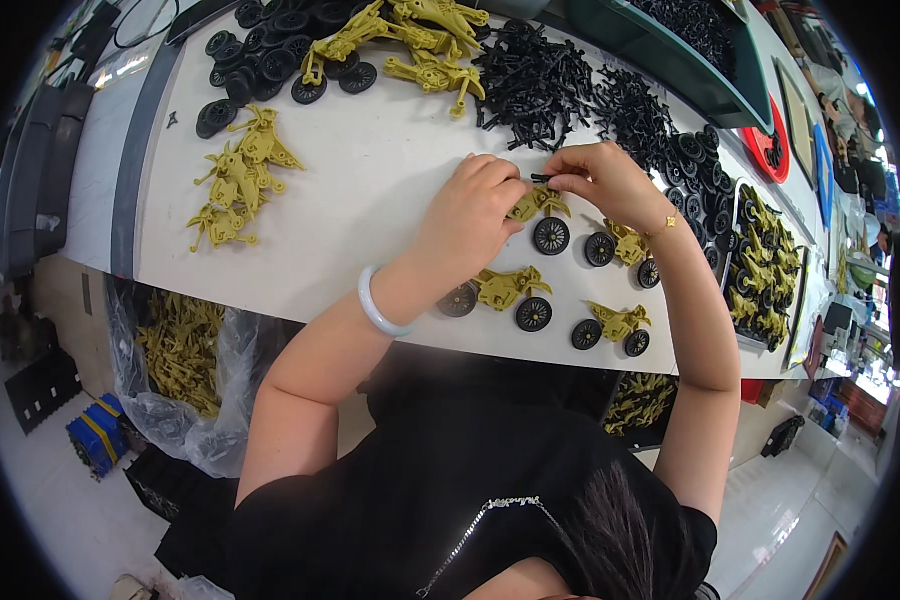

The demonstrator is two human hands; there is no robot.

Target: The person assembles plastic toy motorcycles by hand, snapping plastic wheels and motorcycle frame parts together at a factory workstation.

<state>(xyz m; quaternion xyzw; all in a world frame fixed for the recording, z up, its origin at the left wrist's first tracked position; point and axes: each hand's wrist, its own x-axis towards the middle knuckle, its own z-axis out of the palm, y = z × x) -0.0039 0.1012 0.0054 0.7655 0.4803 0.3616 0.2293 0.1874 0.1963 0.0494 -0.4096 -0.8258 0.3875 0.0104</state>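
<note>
My left hand (pixel 470 215) is closed around a yellow-green plastic toy motorcycle body (pixel 542 201), mostly hidden behind the fingers. Between the thumb and fingers of my right hand (pixel 610 185) is a small black plastic part (pixel 541 178), just above that body. A black spoked wheel (pixel 551 236) shows at the body's near side. Closer to me lie similar bodies with black wheels: one (pixel 505 288) below my left hand, another (pixel 620 321) to its right. A third wheeled body (pixel 626 243) sits under my right wrist.
Beyond my hands are heaps of small black parts (pixel 535 85), yellow bodies (pixel 432 72) and black wheels (pixel 275 65). More bodies (pixel 238 180) lie at left. A green bin (pixel 670 60) stands at the back; a tray of wheeled bodies (pixel 765 260) is at right.
</note>
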